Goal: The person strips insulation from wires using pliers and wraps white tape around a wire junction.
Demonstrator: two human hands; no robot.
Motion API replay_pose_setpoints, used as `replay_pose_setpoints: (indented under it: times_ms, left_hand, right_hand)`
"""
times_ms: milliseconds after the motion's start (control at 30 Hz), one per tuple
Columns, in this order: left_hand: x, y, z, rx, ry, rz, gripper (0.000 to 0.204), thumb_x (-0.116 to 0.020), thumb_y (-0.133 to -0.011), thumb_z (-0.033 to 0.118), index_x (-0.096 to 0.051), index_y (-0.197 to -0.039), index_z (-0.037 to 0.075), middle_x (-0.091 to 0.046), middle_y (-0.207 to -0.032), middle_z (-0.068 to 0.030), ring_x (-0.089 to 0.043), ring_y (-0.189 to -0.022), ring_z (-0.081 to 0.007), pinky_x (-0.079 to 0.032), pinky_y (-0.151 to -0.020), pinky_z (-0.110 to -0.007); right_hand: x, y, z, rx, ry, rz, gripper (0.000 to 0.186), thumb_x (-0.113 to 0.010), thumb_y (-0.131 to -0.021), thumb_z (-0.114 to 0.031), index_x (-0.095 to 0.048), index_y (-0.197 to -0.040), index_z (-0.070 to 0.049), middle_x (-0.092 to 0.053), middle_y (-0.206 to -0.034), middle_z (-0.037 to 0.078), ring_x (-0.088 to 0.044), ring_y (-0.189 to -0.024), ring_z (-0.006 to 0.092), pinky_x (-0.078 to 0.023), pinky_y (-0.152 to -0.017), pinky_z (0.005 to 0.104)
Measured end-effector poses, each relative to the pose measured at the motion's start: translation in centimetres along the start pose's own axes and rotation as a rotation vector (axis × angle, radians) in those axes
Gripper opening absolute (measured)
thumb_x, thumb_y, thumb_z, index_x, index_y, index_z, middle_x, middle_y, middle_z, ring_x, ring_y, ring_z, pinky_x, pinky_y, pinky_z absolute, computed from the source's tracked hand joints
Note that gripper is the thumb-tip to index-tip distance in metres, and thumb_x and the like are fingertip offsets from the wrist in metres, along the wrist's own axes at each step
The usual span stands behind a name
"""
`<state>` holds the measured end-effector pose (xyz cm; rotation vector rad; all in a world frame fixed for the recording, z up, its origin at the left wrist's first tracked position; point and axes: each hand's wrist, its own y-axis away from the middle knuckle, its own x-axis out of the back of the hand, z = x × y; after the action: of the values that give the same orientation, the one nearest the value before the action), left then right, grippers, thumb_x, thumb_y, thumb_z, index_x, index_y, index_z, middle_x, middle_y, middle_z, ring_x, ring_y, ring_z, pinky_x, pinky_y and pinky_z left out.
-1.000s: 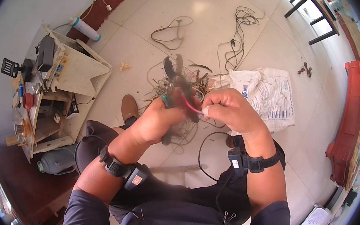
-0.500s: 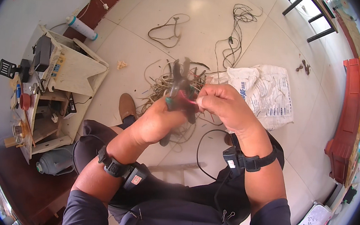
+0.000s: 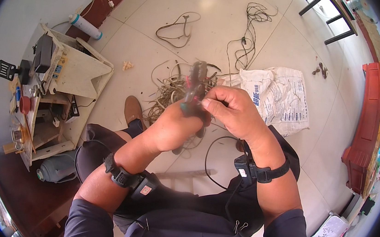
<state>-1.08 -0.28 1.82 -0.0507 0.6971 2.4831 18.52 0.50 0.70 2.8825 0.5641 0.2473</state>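
My left hand (image 3: 176, 127) is wrapped round a dark hand tool (image 3: 199, 73), which looks like wire strippers with green on the handles. The tool points away from me and is blurred by motion. My right hand (image 3: 235, 110) pinches a thin red wire (image 3: 195, 99) right beside the tool's head. The wire runs into or behind the jaws; exactly how it lies there I cannot tell. Below both hands, a tangled heap of cut wires (image 3: 167, 95) lies on the tiled floor.
A white woven sack (image 3: 277, 100) lies right of the heap. Looser black cord (image 3: 249, 43) and a coiled cable (image 3: 173, 38) lie farther off. At left stands a worn wooden cabinet (image 3: 81, 72) with tools; a red wooden piece of furniture (image 3: 365, 132) is at right.
The tool's jaws, spread apart half a second ago, are now together. My right hand has come closer to the tool, and less of the red wire shows between them.
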Motion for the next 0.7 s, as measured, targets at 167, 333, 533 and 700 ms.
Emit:
replay_pose_setpoints:
  times_ms: [167,333,533,700]
  left_hand:
    - [-0.21,-0.10,-0.67,-0.035,-0.003,0.034,0.017,-0.056,-0.089,0.011,-0.058,-0.102,0.000,-0.061,-0.088,-0.0047,-0.056,-0.075,-0.0114,-0.048,-0.067,-0.029]
    - [-0.59,-0.18,-0.40,0.017,-0.075,0.082,0.013,-0.059,-0.093,0.014,-0.063,-0.092,0.001,-0.061,-0.081,-0.0001,-0.053,-0.074,-0.0089,-0.043,-0.065,-0.028]
    - [-0.89,-0.16,0.15,0.019,-0.101,0.101,0.016,-0.058,-0.094,0.016,-0.061,-0.087,0.002,-0.060,-0.078,0.0002,-0.052,-0.072,-0.0085,-0.042,-0.063,-0.028]
    - [-0.78,-0.31,-0.18,-0.004,-0.145,0.095,0.013,-0.059,-0.094,0.014,-0.064,-0.093,0.002,-0.062,-0.081,0.0003,-0.053,-0.074,-0.0085,-0.043,-0.065,-0.027]
  right_hand:
    - [0.30,0.18,-0.38,0.030,0.019,-0.033,0.019,-0.065,-0.096,-0.018,-0.066,-0.086,-0.002,-0.060,-0.072,-0.002,-0.050,-0.068,0.0052,-0.042,-0.061,0.0236]
    - [0.11,0.17,0.26,0.059,-0.029,-0.019,0.020,-0.066,-0.096,-0.019,-0.066,-0.086,-0.002,-0.057,-0.071,-0.004,-0.047,-0.067,0.0046,-0.040,-0.061,0.0236]
    - [0.22,0.27,-0.34,0.013,-0.073,-0.029,0.020,-0.065,-0.096,-0.020,-0.066,-0.086,-0.002,-0.054,-0.071,-0.006,-0.044,-0.067,0.0038,-0.037,-0.059,0.0229]
    - [0.33,0.40,-0.66,-0.018,-0.089,-0.035,0.020,-0.065,-0.096,-0.019,-0.066,-0.086,-0.002,-0.055,-0.071,-0.005,-0.044,-0.067,0.0039,-0.037,-0.059,0.0231]
